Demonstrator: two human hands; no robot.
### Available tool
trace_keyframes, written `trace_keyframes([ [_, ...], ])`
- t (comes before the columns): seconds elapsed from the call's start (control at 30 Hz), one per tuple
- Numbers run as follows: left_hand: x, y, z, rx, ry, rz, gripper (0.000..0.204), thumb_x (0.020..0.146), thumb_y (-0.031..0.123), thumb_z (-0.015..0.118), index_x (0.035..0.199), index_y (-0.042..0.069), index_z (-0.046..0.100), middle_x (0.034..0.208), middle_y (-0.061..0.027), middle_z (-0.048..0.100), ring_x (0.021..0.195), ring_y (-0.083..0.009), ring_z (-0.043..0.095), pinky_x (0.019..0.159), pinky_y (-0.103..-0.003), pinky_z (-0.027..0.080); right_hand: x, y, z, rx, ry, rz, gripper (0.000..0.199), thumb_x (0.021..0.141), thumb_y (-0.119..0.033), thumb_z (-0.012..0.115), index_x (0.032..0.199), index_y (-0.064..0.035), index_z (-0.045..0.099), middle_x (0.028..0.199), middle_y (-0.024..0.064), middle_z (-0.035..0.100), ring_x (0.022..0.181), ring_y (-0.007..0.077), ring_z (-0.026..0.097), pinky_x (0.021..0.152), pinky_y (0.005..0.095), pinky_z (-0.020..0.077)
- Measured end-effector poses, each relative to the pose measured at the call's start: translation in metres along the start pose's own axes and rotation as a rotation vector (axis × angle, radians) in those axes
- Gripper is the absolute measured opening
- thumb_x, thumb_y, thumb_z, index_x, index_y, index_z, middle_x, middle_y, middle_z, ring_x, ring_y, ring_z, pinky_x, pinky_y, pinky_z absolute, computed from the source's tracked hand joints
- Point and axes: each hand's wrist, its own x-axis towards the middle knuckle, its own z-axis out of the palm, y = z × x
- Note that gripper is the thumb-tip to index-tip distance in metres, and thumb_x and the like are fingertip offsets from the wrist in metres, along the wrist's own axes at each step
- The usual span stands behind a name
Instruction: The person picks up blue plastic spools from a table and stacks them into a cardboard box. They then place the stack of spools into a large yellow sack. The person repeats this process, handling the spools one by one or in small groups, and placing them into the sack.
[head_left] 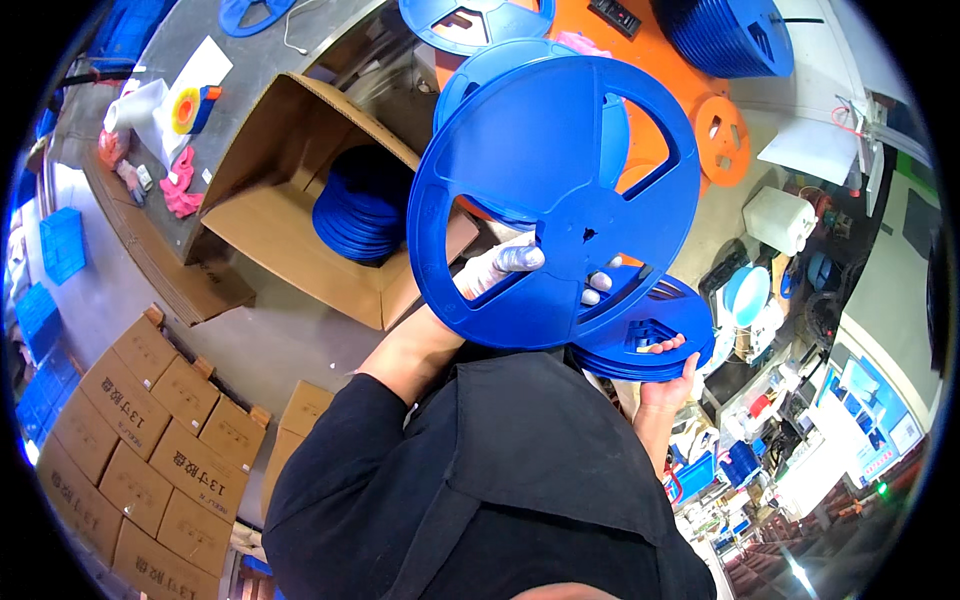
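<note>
My left hand (497, 268) holds a large blue plastic reel (540, 160) upright in front of me, fingers poking through its spoke openings. Lower down, my right hand (668, 378) grips the edge of a stack of several flat blue reels (650, 335). An open cardboard box (270, 200) to the left holds more blue reels (355, 205) stacked on edge inside. My forearms come up from a black garment at the bottom.
Sealed cardboard cartons (140, 440) are stacked at lower left. An orange surface (690, 90) with orange reels and another pile of blue reels (730, 35) lies at the top. Pink gloves (182, 185) and tape sit on a grey table. Cluttered workbench at right.
</note>
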Motion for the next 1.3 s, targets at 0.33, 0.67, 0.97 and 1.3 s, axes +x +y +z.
trace_keyframes([
  [0.33,0.000,-0.005,0.006,0.061,0.042,-0.139,0.076,0.080,0.035,0.070,0.140,0.000,0.038,0.124,-0.0171,0.056,0.110,-0.0267,0.059,0.095,-0.037,0.047,-0.023,0.008,0.013,0.006,-0.024,-0.063,0.045,0.096,-0.043,0.048,0.117,-0.0031,0.053,0.091,0.0045,0.057,0.082,0.0188,0.054,0.074,0.0330,0.0471],
  [0.67,0.032,-0.011,0.030,0.590,0.256,-0.219,0.074,0.077,0.028,0.072,0.139,0.001,0.041,0.111,-0.0130,0.064,0.101,-0.0230,0.061,0.089,-0.032,0.047,-0.061,-0.017,0.017,0.004,-0.186,-0.271,0.043,0.094,-0.039,0.056,0.120,-0.0048,0.050,0.079,-0.0010,0.043,0.066,0.0103,0.041,0.058,0.0235,0.0366],
  [0.97,0.082,-0.035,0.017,1.801,0.161,-0.124,0.074,0.069,0.021,0.077,0.138,0.015,0.048,0.135,-0.0220,0.046,0.122,-0.0354,0.049,0.103,-0.039,0.039,-0.107,-0.031,0.085,-0.036,0.045,-0.372,0.047,0.082,-0.035,0.073,0.114,-0.0045,0.055,0.099,0.0083,0.061,0.079,0.0158,0.058,0.059,0.0263,0.0461],
  [1.3,0.095,-0.065,0.011,1.396,0.166,-0.193,0.087,0.066,0.012,0.081,0.142,0.011,0.039,0.138,-0.0184,0.045,0.124,-0.0314,0.047,0.105,-0.040,0.039,-0.129,-0.019,0.079,0.068,0.228,-0.344,0.036,0.082,-0.019,0.067,0.112,-0.0032,0.054,0.086,0.0062,0.061,0.061,0.0130,0.057,0.052,0.0246,0.0463],
])
